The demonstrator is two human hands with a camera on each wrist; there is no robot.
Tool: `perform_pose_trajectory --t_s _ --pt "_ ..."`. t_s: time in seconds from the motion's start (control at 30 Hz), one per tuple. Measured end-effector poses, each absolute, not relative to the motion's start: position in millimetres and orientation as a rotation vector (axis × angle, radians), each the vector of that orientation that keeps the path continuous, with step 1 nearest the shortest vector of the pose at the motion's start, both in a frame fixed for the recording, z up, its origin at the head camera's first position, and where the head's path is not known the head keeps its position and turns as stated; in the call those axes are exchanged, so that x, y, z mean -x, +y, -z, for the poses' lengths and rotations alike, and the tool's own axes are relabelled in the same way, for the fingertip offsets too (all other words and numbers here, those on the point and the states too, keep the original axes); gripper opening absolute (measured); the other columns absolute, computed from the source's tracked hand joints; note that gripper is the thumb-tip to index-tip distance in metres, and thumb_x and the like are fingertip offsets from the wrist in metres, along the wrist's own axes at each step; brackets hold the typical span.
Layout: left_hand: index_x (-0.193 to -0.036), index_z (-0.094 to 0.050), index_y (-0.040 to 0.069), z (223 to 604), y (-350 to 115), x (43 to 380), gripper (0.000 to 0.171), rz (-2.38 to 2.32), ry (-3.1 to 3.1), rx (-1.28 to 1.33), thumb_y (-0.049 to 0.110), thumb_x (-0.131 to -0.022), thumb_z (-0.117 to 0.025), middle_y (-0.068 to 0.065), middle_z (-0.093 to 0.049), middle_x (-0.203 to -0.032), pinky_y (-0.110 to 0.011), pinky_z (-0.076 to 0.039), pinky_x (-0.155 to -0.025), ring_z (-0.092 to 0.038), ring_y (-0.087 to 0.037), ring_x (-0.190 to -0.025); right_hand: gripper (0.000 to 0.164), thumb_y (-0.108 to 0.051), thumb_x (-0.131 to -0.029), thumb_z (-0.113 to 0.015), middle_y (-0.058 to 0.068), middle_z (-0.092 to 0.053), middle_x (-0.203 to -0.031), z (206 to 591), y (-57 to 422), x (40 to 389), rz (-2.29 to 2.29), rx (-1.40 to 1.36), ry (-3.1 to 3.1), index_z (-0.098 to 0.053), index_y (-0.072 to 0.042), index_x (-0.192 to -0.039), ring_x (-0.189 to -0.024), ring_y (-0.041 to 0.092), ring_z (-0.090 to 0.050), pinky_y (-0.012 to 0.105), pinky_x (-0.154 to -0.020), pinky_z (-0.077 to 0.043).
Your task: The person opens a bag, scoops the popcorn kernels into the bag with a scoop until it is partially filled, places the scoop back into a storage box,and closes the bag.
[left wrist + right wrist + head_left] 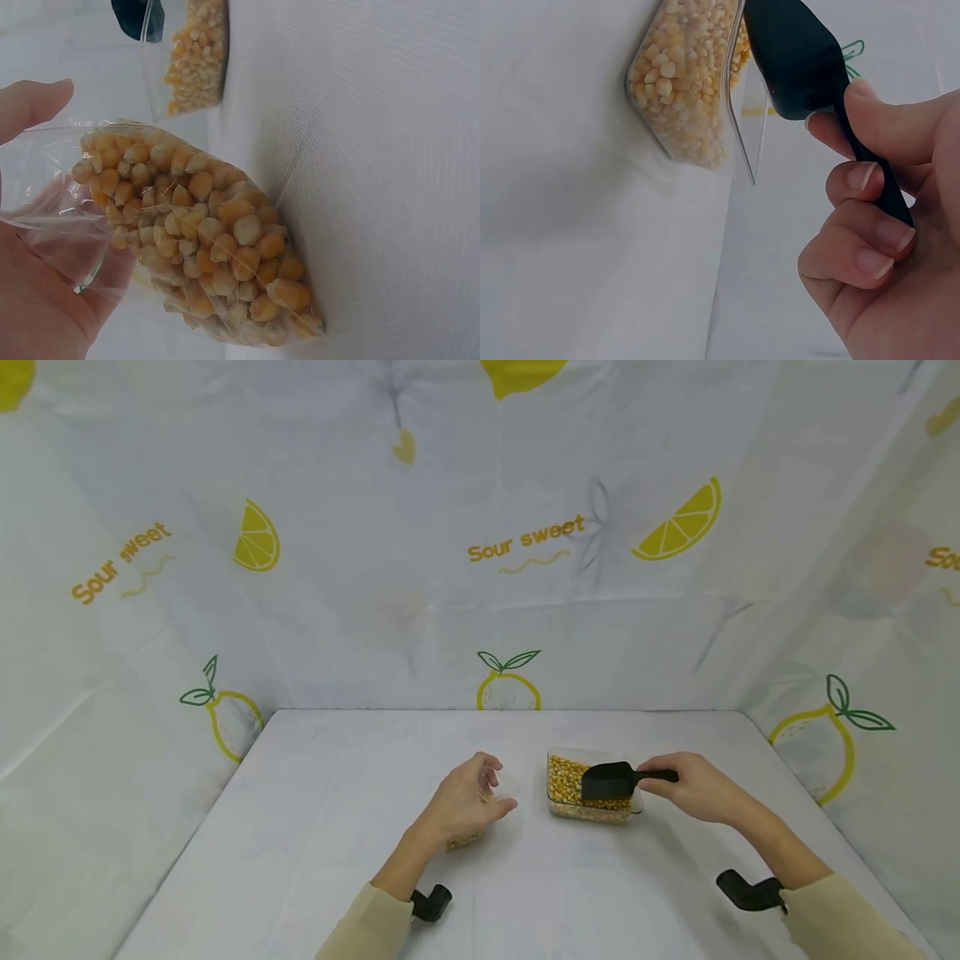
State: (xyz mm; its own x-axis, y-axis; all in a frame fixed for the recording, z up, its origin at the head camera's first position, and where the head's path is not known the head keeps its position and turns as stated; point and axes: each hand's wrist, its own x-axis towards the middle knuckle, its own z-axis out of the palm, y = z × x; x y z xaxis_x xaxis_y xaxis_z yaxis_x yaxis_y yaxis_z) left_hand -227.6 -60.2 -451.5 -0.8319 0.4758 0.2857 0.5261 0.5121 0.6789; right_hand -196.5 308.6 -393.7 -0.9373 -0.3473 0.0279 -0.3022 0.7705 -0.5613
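My right hand (696,787) grips the handle of a black scoop (609,781). In the head view the scoop overlaps a clear rectangular container (556,810) of yellow corn kernels (566,777); the right wrist view shows its blade beside the rim. My left hand (461,795) is curved around the upper part of a clear plastic bag (217,255), with thumb and fingers apart on either side. Corn kernels fill the bag's lower part, which meets the white surface. From the head view, the left hand hides most of the bag.
A white cloth covers the table (300,827). Behind it and at both sides hangs white sheeting (360,635) with lemon prints. The container stands to the right of the bag, with a gap between them. A black wrist mount (750,892) sits at the right sleeve.
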Motion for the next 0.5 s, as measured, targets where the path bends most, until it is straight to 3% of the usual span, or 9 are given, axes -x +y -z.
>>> perform_pose_trajectory --t_s 0.5 --pt "-0.123 -0.058 0.000 454.5 -62.1 230.3 0.051 1.245 -2.650 0.910 0.028 -0.086 -0.081 -0.013 -0.065 -0.101 -0.028 -0.049 -0.073 -0.058 -0.012 -0.084 0.034 -0.017 -0.098 -0.068 0.020 -0.071 -0.112 384.5 318.7 195.9 0.818 0.557 2.888 -0.067 0.011 -0.118 -0.104 0.040 -0.066 0.051 -0.083 -0.054"
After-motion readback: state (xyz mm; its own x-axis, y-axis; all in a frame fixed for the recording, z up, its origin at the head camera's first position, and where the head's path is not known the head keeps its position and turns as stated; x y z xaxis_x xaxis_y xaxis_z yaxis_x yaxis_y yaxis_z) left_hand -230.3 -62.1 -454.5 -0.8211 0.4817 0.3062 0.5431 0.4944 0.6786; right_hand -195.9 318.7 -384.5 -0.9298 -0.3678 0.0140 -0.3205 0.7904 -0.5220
